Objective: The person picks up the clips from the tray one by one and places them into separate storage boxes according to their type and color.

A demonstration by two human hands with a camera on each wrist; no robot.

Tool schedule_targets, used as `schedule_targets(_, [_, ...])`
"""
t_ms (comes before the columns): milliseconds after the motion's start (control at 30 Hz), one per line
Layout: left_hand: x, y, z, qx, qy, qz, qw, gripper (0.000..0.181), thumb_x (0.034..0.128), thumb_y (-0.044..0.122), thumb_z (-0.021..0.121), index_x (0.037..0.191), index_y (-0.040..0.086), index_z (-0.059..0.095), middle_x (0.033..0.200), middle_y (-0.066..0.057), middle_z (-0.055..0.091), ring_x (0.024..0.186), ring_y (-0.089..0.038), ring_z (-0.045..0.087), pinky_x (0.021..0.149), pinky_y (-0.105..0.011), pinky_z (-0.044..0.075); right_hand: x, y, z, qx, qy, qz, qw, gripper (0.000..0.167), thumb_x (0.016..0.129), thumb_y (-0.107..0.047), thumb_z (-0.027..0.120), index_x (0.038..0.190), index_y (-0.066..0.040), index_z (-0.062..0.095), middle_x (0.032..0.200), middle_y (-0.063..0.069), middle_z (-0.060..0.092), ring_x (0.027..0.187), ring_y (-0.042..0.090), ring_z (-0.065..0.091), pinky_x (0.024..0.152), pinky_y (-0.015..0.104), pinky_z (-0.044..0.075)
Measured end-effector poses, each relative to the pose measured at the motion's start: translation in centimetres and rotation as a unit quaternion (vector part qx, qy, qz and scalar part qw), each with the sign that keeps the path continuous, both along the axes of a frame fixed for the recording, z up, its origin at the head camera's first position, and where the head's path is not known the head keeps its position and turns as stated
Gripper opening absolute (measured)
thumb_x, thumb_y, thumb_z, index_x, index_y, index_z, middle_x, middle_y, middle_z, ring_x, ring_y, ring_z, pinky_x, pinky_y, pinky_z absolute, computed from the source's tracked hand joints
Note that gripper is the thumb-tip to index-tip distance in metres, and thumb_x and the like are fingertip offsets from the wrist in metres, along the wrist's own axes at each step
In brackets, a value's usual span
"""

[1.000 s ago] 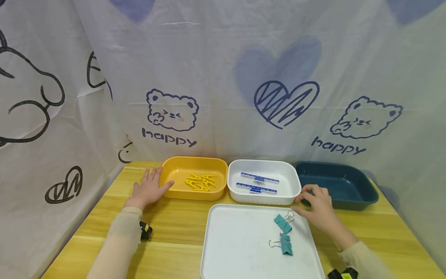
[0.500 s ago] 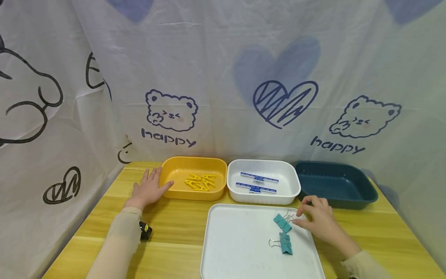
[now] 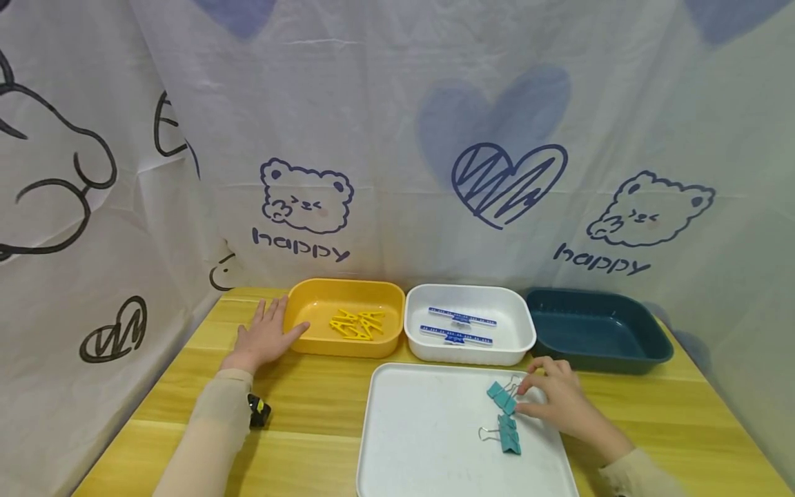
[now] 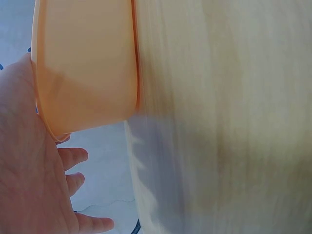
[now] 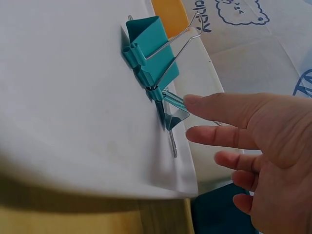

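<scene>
Two teal binder clips lie near the right side of the white tray [image 3: 428, 428]. My right hand [image 3: 559, 400] reaches over the tray's right edge at the farther binder clip [image 3: 502, 398]. In the right wrist view its thumb tip is right by that clip [image 5: 170, 105], and the index finger stands apart from the thumb. The nearer binder clip [image 3: 509, 435], with a wire handle to the left, lies just in front of it. My left hand [image 3: 263, 338], fingers spread, rests against the left end of the yellow bin [image 3: 348, 348]; the left wrist view shows its palm beside the bin wall.
Several yellow clips [image 3: 358, 324] lie in the yellow bin. The white bin [image 3: 468, 355] beside it holds two long blue-and-white clips [image 3: 456, 336]. A dark teal bin [image 3: 602, 331] stands at the right. A patterned curtain [image 3: 397, 138] hangs behind the wooden table [image 3: 310, 414].
My right hand has come from beside the white bin's corner toward the front and left, down to the farther binder clip. The left hand has stayed in place.
</scene>
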State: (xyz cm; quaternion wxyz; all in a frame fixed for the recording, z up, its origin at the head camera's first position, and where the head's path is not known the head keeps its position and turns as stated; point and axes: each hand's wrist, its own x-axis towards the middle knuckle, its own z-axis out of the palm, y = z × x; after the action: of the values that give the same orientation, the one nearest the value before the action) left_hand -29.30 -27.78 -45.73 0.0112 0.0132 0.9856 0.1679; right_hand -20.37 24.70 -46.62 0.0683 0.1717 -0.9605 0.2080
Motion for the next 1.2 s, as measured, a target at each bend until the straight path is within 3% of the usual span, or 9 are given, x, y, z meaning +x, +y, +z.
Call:
schedule_targets(500, [0.02, -0.14, 0.09, -0.002, -0.002, -0.001, 1.0000, 0.097, 0.0927, 0.073, 0.030, 0.157, 0.007, 0.002, 0.162, -0.026, 0.006, 0.150, -0.046, -0.003, 0.106, -0.081, 0.007, -0.15, 0.08, -0.56, -0.026, 0.003, 0.014, 0.9996, 0.012, 0.078, -0.023, 0.080, 0.077, -0.029, 0.070, 0.110, 0.004, 0.053, 0.103, 0.030, 0.038, 0.082, 0.045, 0.030])
schedule_targets(733, [0.32, 0.11, 0.41, 0.001, 0.002, -0.001, 1.0000, 0.095, 0.0938, 0.071, 0.031, 0.157, 0.006, 0.005, 0.162, -0.026, 0.008, 0.150, -0.046, -0.001, 0.106, -0.081, 0.008, -0.32, 0.22, -0.62, -0.021, 0.005, -0.014, 0.9997, 0.012, 0.080, -0.016, 0.078, 0.079, -0.026, 0.072, 0.112, 0.008, 0.055, 0.103, 0.031, 0.039, 0.081, 0.043, 0.030])
schedule_targets(1000, [0.26, 0.03, 0.13, 0.007, -0.001, -0.002, 1.0000, 0.096, 0.0932, 0.072, 0.031, 0.157, 0.006, 0.004, 0.162, -0.026, 0.007, 0.150, -0.046, -0.003, 0.106, -0.081, 0.006, -0.39, 0.28, -0.65, -0.007, -0.008, -0.019, 0.9998, 0.010, 0.078, -0.022, 0.080, 0.082, -0.026, 0.071, 0.113, 0.009, 0.054, 0.104, 0.033, 0.039, 0.082, 0.046, 0.032])
schedule_targets(1200, [0.09, -0.05, 0.07, 0.007, -0.004, -0.002, 1.0000, 0.097, 0.0925, 0.073, 0.031, 0.157, 0.006, 0.003, 0.162, -0.026, 0.007, 0.149, -0.046, -0.003, 0.106, -0.081, 0.006, -0.44, 0.18, -1.01, 0.017, -0.018, -0.007, 0.9997, 0.019, 0.072, -0.031, 0.085, 0.083, -0.027, 0.069, 0.112, 0.006, 0.054, 0.105, 0.031, 0.040, 0.084, 0.048, 0.033])
